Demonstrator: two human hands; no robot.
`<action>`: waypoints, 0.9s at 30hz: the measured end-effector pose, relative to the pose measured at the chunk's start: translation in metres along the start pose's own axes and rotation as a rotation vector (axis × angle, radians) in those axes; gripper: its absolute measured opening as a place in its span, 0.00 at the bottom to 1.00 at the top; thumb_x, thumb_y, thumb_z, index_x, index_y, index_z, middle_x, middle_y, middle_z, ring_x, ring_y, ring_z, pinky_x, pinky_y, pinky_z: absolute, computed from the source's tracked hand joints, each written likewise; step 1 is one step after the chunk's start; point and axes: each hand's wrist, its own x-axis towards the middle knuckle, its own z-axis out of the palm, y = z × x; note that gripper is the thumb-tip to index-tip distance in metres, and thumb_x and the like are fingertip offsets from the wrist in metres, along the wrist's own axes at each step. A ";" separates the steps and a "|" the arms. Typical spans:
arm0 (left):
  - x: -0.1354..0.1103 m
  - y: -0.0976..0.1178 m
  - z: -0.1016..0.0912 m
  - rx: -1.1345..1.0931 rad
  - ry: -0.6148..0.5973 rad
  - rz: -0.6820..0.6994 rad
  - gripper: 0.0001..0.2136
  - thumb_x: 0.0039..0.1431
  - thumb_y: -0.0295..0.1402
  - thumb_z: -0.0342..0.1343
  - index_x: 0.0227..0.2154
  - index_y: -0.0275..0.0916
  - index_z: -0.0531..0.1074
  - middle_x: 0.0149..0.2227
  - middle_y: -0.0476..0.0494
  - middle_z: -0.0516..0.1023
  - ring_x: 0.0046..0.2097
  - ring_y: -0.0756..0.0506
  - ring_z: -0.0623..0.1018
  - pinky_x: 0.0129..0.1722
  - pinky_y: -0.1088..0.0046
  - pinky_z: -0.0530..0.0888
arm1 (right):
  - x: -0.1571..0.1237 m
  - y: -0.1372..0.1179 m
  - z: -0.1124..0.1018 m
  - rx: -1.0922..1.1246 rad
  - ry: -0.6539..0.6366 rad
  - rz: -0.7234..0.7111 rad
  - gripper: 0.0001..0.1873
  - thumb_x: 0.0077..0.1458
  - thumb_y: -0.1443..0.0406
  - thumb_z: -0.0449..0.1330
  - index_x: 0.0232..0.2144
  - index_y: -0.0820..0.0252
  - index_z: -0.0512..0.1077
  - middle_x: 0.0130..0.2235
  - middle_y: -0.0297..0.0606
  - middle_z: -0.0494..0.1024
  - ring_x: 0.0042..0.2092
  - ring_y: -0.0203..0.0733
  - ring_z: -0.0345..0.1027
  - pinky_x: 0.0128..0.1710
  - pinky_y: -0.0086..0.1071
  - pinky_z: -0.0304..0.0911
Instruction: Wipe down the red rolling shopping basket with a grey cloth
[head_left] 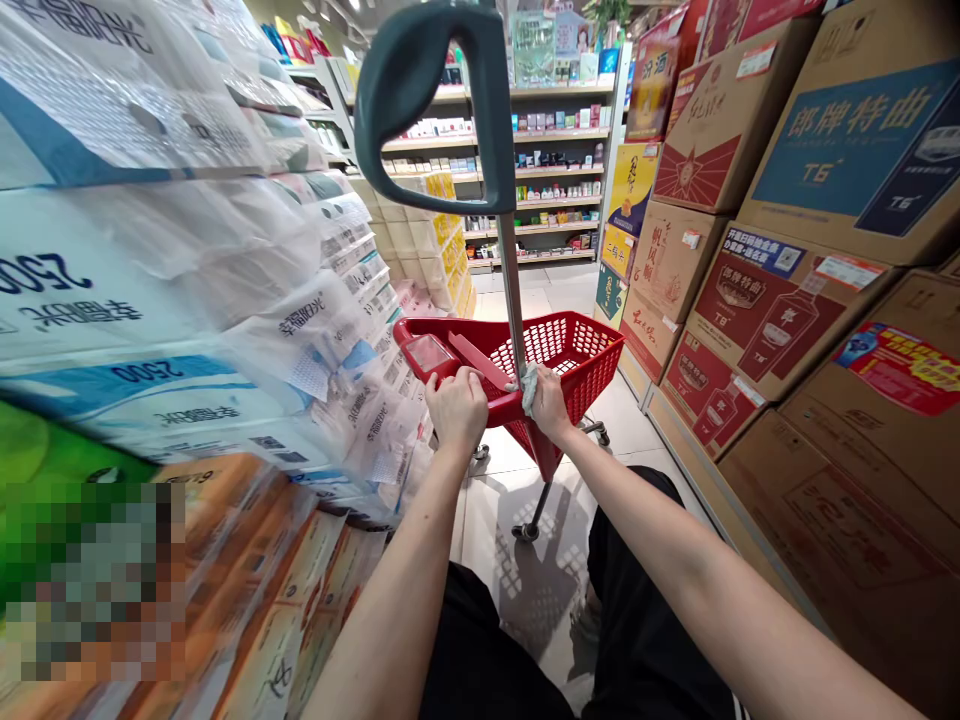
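A red trolley basket (596,355) with mesh walls stands on wheeled legs in a narrow shop aisle, directly in front of the person, its near end between their two hands. The left hand (459,412) is curled over the red edge at that end, its fingers bent and gripping, just beside a small clear panel (429,353). The right hand (549,402) is closed around a crumpled pale cloth (529,388) — bunched against the foot of a metal pole (511,290), where the pole meets the basket. The pole rises to a large grey loop handle (499,120), near the camera. Plastic-wrapped paper packs (150,260) are stacked high on the left, somewhat blurred; printed cartons (832,150) are piled on the right. Farther back, shelves (555,135) hold rows of small boxes and bottles — too small to read.
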 end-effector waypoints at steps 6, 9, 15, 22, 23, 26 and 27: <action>-0.007 0.013 0.000 0.064 0.066 -0.024 0.19 0.62 0.34 0.33 0.37 0.38 0.71 0.34 0.40 0.78 0.40 0.44 0.75 0.57 0.58 0.53 | -0.022 -0.036 0.011 0.025 0.287 0.132 0.19 0.63 0.58 0.42 0.51 0.61 0.59 0.53 0.49 0.62 0.59 0.47 0.51 0.57 0.48 0.48; -0.008 0.013 -0.002 0.087 0.057 -0.024 0.19 0.62 0.34 0.34 0.36 0.38 0.72 0.33 0.41 0.78 0.40 0.43 0.75 0.57 0.57 0.52 | -0.025 -0.055 0.012 0.055 0.325 0.203 0.22 0.61 0.57 0.46 0.54 0.61 0.55 0.55 0.52 0.59 0.60 0.49 0.50 0.57 0.49 0.49; -0.003 0.006 -0.004 0.105 -0.008 0.010 0.17 0.61 0.34 0.37 0.37 0.40 0.72 0.31 0.42 0.78 0.39 0.43 0.75 0.56 0.58 0.53 | -0.033 -0.096 0.013 0.104 0.325 0.518 0.25 0.57 0.54 0.51 0.51 0.63 0.55 0.52 0.57 0.61 0.58 0.54 0.51 0.54 0.51 0.51; 0.000 -0.003 -0.004 -0.017 -0.071 0.078 0.14 0.57 0.29 0.40 0.41 0.40 0.69 0.33 0.46 0.79 0.41 0.46 0.75 0.56 0.63 0.56 | -0.018 -0.087 0.020 0.078 0.346 0.632 0.15 0.56 0.54 0.52 0.39 0.57 0.60 0.45 0.50 0.64 0.49 0.51 0.60 0.47 0.44 0.58; 0.000 -0.004 -0.004 -0.035 -0.081 0.081 0.14 0.56 0.28 0.40 0.40 0.40 0.68 0.32 0.46 0.79 0.41 0.46 0.75 0.56 0.63 0.56 | -0.014 -0.080 0.021 0.095 0.375 0.637 0.14 0.55 0.54 0.52 0.39 0.57 0.60 0.44 0.49 0.64 0.48 0.51 0.60 0.47 0.43 0.58; 0.002 -0.004 -0.004 -0.085 -0.110 0.084 0.13 0.54 0.27 0.41 0.39 0.41 0.66 0.32 0.48 0.79 0.41 0.46 0.75 0.55 0.64 0.57 | -0.007 -0.058 0.024 0.180 0.444 0.600 0.15 0.54 0.54 0.54 0.38 0.57 0.60 0.44 0.46 0.64 0.49 0.48 0.59 0.48 0.41 0.57; 0.003 -0.003 -0.004 -0.098 -0.114 0.087 0.12 0.54 0.27 0.42 0.39 0.41 0.66 0.32 0.49 0.79 0.41 0.46 0.75 0.55 0.64 0.57 | -0.008 -0.050 0.026 0.205 0.454 0.567 0.15 0.55 0.54 0.53 0.39 0.57 0.60 0.45 0.45 0.64 0.50 0.47 0.58 0.49 0.40 0.56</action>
